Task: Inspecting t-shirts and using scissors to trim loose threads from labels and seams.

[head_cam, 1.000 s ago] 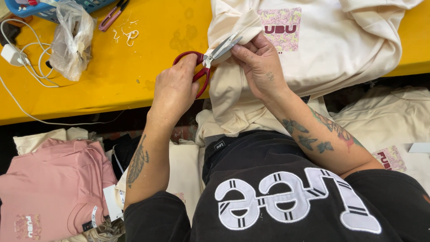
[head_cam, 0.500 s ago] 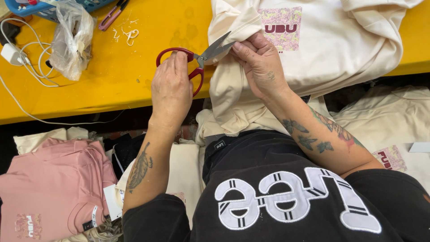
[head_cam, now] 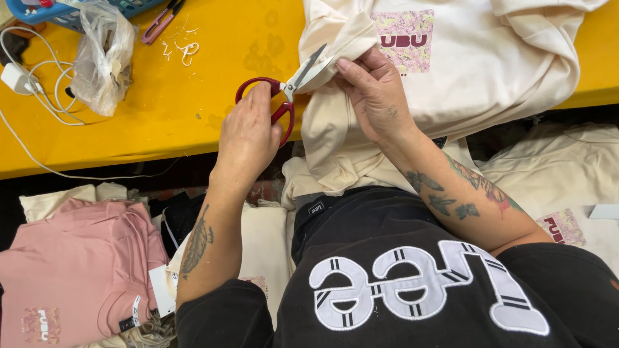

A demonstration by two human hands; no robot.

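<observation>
My left hand (head_cam: 248, 132) grips red-handled scissors (head_cam: 284, 96), fingers through the loops. The metal blades point up and right, and their tips touch a folded edge of a cream sweatshirt (head_cam: 490, 71). My right hand (head_cam: 374, 96) pinches that folded edge just beside the blades and holds it up off the yellow table (head_cam: 161, 122). The sweatshirt has a pink printed square on its chest and hangs over the table's front edge onto my lap.
A crumpled clear plastic bag (head_cam: 103, 58), a white charger with its cable (head_cam: 26, 71), small pink thread snips (head_cam: 161, 22) and thread scraps lie at the table's left. Folded pink garments (head_cam: 71, 270) are stacked at lower left, and more cream garments (head_cam: 554, 187) at right.
My left hand has drawn slightly back towards me. The scissors now point up more steeply along the fabric fold. My right hand keeps its pinch on the fold.
</observation>
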